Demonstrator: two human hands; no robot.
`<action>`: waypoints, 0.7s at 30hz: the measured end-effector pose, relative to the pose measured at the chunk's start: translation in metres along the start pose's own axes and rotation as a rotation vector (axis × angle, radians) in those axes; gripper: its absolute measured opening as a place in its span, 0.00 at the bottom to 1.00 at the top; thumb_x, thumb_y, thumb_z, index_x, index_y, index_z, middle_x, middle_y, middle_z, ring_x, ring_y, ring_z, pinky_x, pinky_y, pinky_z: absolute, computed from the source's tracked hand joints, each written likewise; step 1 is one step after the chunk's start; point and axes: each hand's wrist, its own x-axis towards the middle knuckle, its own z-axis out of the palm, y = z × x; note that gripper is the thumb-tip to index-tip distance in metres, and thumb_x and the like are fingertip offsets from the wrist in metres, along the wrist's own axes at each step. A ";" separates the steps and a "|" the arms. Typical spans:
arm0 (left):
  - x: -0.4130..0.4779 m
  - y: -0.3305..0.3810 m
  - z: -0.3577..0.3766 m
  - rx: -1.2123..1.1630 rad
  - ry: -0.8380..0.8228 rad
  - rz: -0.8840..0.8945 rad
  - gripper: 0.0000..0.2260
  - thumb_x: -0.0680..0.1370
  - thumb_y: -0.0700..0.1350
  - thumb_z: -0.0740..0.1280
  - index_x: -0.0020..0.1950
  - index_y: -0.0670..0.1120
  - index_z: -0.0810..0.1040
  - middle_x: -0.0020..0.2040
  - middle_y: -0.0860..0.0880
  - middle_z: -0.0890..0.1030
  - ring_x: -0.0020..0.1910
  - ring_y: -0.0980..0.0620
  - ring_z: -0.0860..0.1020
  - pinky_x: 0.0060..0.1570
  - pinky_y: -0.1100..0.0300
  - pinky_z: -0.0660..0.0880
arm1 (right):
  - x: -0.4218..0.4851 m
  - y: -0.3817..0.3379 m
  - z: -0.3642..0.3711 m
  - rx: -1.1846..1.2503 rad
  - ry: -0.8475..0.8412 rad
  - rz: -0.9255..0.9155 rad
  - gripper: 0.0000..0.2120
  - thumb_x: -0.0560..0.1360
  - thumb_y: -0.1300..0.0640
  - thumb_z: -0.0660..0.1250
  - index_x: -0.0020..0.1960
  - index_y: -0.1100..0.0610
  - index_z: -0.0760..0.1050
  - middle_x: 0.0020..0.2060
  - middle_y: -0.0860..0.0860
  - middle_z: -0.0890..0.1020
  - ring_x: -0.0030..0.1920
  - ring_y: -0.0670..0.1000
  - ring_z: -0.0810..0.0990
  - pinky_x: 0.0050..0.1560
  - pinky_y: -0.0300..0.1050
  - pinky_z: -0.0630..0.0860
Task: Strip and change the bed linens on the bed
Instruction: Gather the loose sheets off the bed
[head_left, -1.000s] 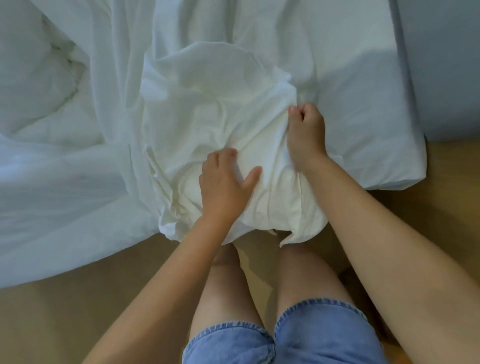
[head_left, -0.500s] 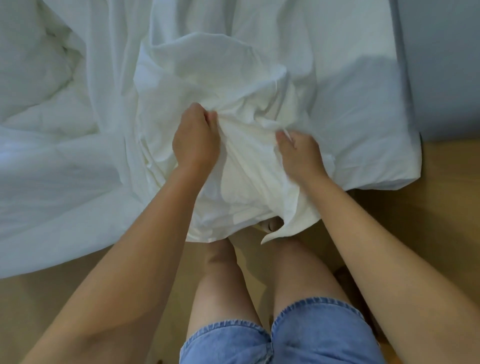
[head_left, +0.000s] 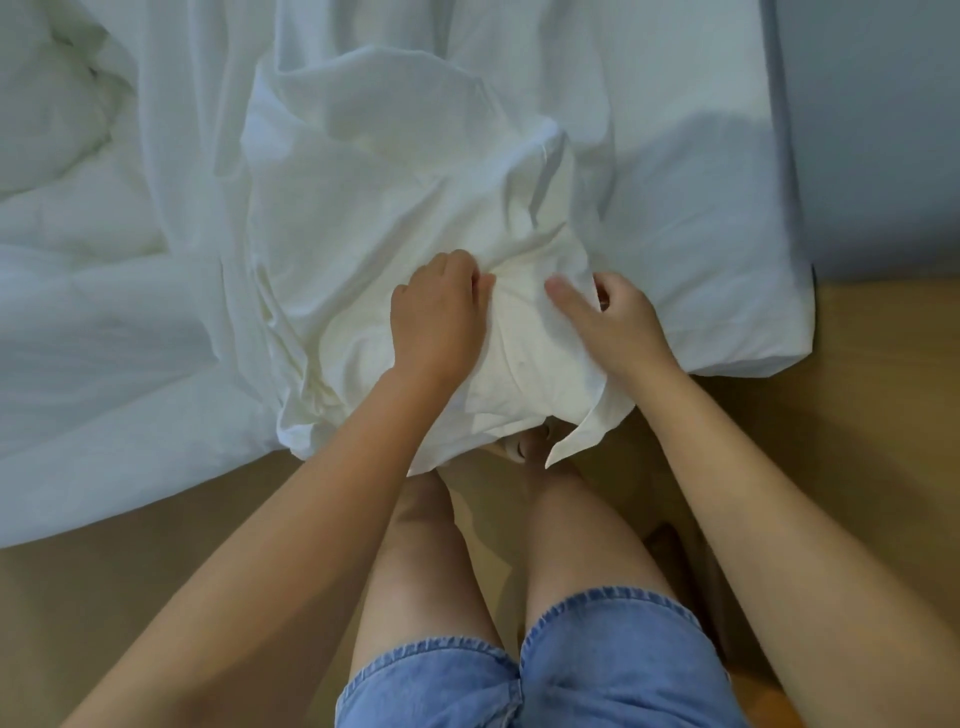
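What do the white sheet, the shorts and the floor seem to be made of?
The white sheet: thin woven fabric, probably cotton, matte; it creases in soft folds. The shorts: blue denim, with faded, stitched hems. The floor: smooth tan surface, maybe wood or laminate; no grain is clear.

Bunched linen (head_left: 395, 218) under left grip (head_left: 439, 317) and right grip (head_left: 618, 322): plain warm cream-white. Bed sheet (head_left: 701, 234) right of right grip: cooler blue-white, grey shadow patch. Duvet (head_left: 62, 171) far left of left grip: plain white. Floor (head_left: 156, 530) nearer than grips: tan. Shorts (head_left: 613, 665): faded blue denim, pale hem stitching. Wall (head_left: 883, 130) far right: flat grey-blue.
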 end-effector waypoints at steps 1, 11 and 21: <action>0.003 0.001 -0.001 -0.010 0.014 -0.004 0.09 0.81 0.47 0.58 0.43 0.44 0.68 0.41 0.48 0.70 0.40 0.46 0.69 0.40 0.56 0.61 | -0.009 0.005 0.001 -0.092 -0.036 -0.002 0.28 0.66 0.31 0.65 0.49 0.56 0.74 0.43 0.48 0.77 0.44 0.48 0.76 0.42 0.43 0.72; -0.003 0.001 -0.002 -0.051 -0.008 0.051 0.15 0.78 0.55 0.63 0.49 0.43 0.72 0.45 0.50 0.71 0.44 0.49 0.71 0.42 0.56 0.67 | -0.010 0.028 -0.013 0.746 -0.081 0.372 0.09 0.81 0.53 0.59 0.51 0.54 0.77 0.46 0.50 0.85 0.47 0.50 0.84 0.41 0.42 0.79; 0.040 -0.012 -0.028 -0.021 0.165 -0.105 0.10 0.81 0.50 0.58 0.42 0.47 0.66 0.41 0.49 0.70 0.39 0.49 0.66 0.38 0.57 0.57 | -0.020 0.047 -0.028 0.664 -0.521 0.341 0.20 0.72 0.56 0.69 0.63 0.57 0.74 0.59 0.55 0.80 0.60 0.56 0.78 0.62 0.53 0.74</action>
